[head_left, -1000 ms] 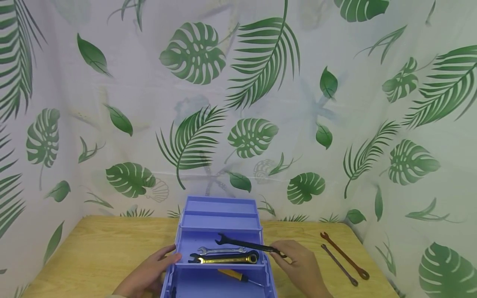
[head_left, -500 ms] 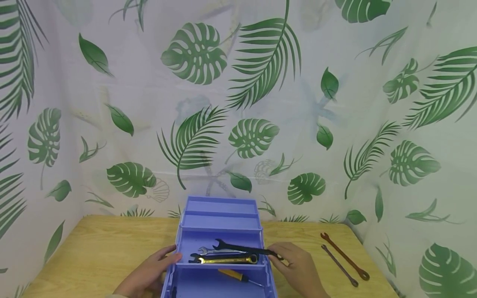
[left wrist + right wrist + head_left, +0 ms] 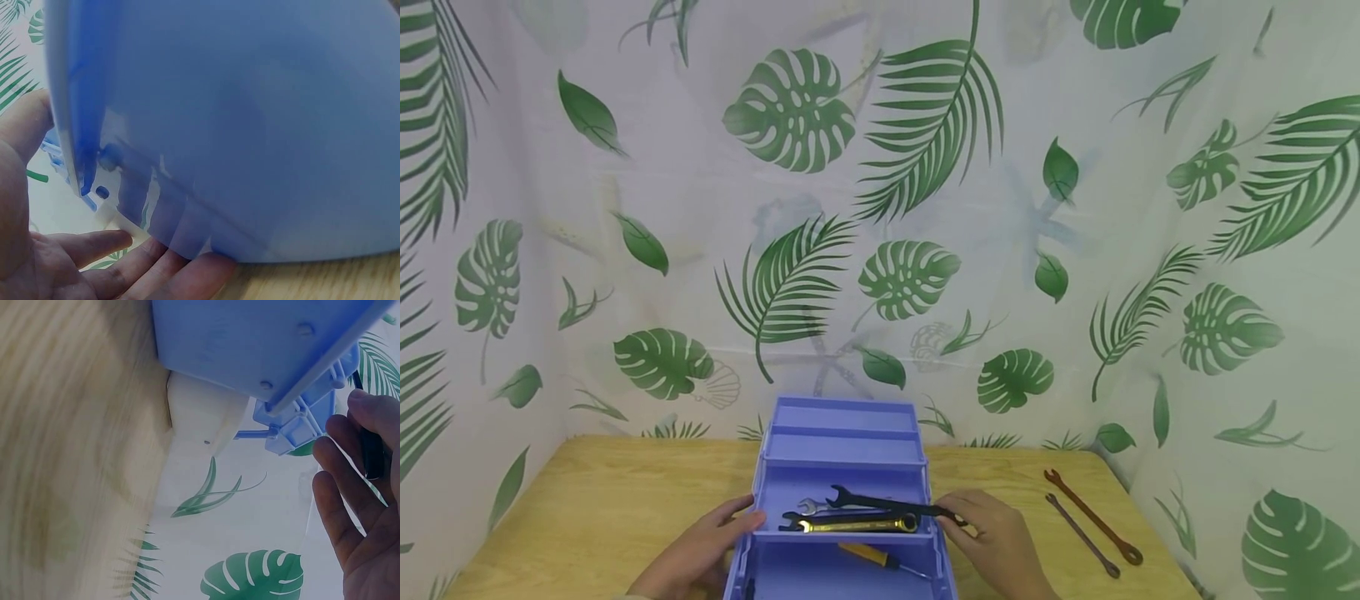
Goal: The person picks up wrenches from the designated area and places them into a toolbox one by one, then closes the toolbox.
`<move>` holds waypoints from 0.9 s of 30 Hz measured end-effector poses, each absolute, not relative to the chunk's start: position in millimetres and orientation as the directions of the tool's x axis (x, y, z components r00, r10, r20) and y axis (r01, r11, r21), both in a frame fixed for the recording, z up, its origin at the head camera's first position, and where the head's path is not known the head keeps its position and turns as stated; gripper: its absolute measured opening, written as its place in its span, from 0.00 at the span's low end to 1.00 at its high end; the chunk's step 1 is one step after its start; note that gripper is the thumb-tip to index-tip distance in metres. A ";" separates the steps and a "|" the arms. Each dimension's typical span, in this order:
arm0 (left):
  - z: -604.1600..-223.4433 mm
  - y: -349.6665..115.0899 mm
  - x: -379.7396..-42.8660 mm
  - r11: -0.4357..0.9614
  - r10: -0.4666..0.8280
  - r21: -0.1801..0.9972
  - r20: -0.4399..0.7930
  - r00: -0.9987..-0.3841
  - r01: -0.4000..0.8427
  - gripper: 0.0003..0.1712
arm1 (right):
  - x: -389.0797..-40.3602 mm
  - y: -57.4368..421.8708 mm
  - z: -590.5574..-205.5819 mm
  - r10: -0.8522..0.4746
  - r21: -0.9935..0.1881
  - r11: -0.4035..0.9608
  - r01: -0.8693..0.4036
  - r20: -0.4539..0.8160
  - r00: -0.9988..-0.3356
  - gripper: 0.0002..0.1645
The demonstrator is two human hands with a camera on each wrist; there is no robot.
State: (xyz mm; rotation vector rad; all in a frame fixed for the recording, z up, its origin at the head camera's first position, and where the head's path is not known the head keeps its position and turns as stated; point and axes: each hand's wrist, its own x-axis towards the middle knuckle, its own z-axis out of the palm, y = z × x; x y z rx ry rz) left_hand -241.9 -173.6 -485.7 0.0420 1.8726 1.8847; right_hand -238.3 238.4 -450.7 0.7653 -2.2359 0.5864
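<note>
A blue toolbox stands with its tiered trays spread out. My right hand pinches one end of a black wrench, whose open jaw reaches over the upper tray. In the right wrist view that hand holds the dark handle between thumb and fingers. Below the black wrench lie a silver wrench, a gold wrench and another dark wrench. My left hand grips the toolbox's left side, thumb at the tray edge; the left wrist view shows its fingers against the blue side wall.
A yellow-handled screwdriver lies in the lower compartment. To the right on the wooden table are a reddish-brown wrench and a thinner dark one. A leaf-patterned cloth hangs behind the table.
My right hand has moved slightly left and lowered the black wrench closer over the wrenches in the upper tray. The left hand has stayed at the toolbox's side.
</note>
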 end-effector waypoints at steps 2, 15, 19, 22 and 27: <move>-485.5 -173.4 -241.1 0.046 0.352 0.951 -0.303 -0.886 -0.306 0.52 | -238.4 238.2 -450.9 -0.354 -0.183 0.723 -0.666 0.729 -0.585 0.15; -485.6 -174.1 -239.1 -0.009 0.396 0.957 -0.262 -0.880 -0.289 0.49 | -238.4 235.7 -454.5 -0.359 -0.212 0.708 -0.674 0.713 -0.602 0.16; -486.6 -174.2 -240.1 -0.004 0.388 0.957 -0.266 -0.882 -0.291 0.50 | -238.1 234.7 -454.5 -0.362 -0.194 0.723 -0.663 0.711 -0.603 0.16; -486.3 -174.5 -241.1 0.009 0.378 0.955 -0.276 -0.884 -0.295 0.51 | -237.5 234.1 -454.1 -0.365 -0.177 0.734 -0.655 0.711 -0.601 0.16; -486.0 -174.6 -241.3 0.027 0.367 0.959 -0.272 -0.889 -0.283 0.51 | -236.8 232.9 -452.6 -0.371 -0.152 0.749 -0.645 0.709 -0.599 0.15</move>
